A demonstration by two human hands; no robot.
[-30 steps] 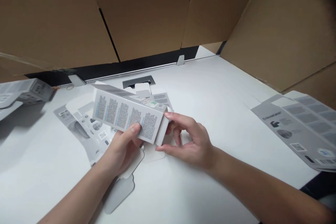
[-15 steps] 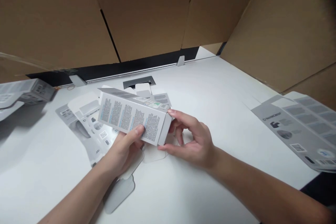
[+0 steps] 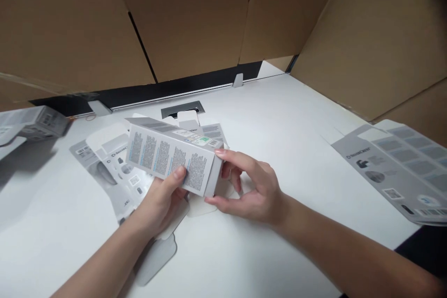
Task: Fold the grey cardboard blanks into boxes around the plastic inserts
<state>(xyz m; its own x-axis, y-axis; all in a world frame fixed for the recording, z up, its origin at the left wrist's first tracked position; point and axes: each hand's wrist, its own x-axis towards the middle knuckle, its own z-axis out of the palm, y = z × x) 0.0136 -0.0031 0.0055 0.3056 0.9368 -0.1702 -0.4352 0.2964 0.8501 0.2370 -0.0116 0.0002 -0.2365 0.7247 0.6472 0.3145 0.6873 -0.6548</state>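
Observation:
A grey-white printed cardboard box is held tilted above the table, its text-covered side facing me. My left hand grips it from below, thumb pressed on the printed panel and the other fingers hidden under it. At the box's right end, my right hand pinches the closed end panel, with forefinger at the top corner and thumb at the bottom corner. Beneath the box lie several flat, unfolded cartons with pictures and codes printed on them.
At the right lies a stack of flattened cartons. A folded box stands at the left edge. A metal-framed cable slot is set in the white table. Tall brown cardboard panels close off the back and right side.
The view has shifted slightly, so everything sits a little further left. Both hands keep the same hold on the box.

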